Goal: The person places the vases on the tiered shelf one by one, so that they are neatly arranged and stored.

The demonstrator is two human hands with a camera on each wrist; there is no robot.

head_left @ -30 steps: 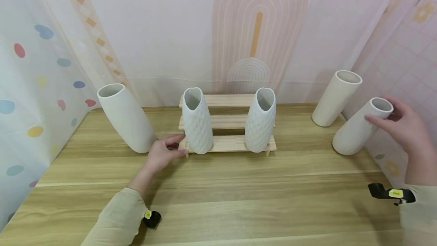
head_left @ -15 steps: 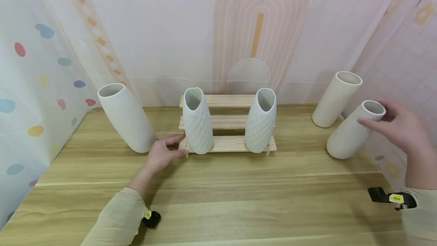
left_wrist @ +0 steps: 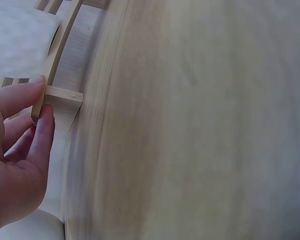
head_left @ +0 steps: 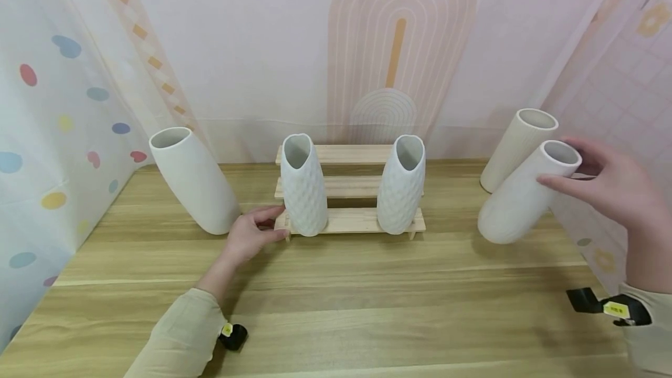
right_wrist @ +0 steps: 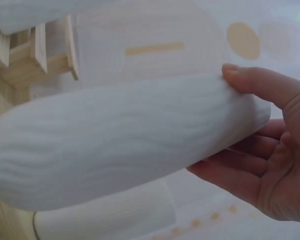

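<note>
My right hand [head_left: 611, 182] grips a white vase [head_left: 525, 197] with wavy relief near its mouth, thumb on one side and fingers round the other. The vase leans in the head view, its base over the right of the table, and fills much of the right wrist view. My left hand [head_left: 252, 235] pinches the left end of the lowest board of a stepped wooden rack [head_left: 352, 221], thumb on one face and fingers beneath in the left wrist view. Two dimpled white vases, the left one [head_left: 304, 191] and the right one [head_left: 400, 191], stand on that lowest board.
A smooth white vase [head_left: 196, 182] stands on the wooden table [head_left: 346, 308] left of the rack. Behind the held vase stands a ribbed cream vase [head_left: 506, 159]. A patterned cloth backdrop [head_left: 252, 45] encloses the back and both sides.
The wavy vase has moved left with my right hand and is raised a little, now overlapping the ribbed vase in the head view. My left hand and the rack have stayed put.
</note>
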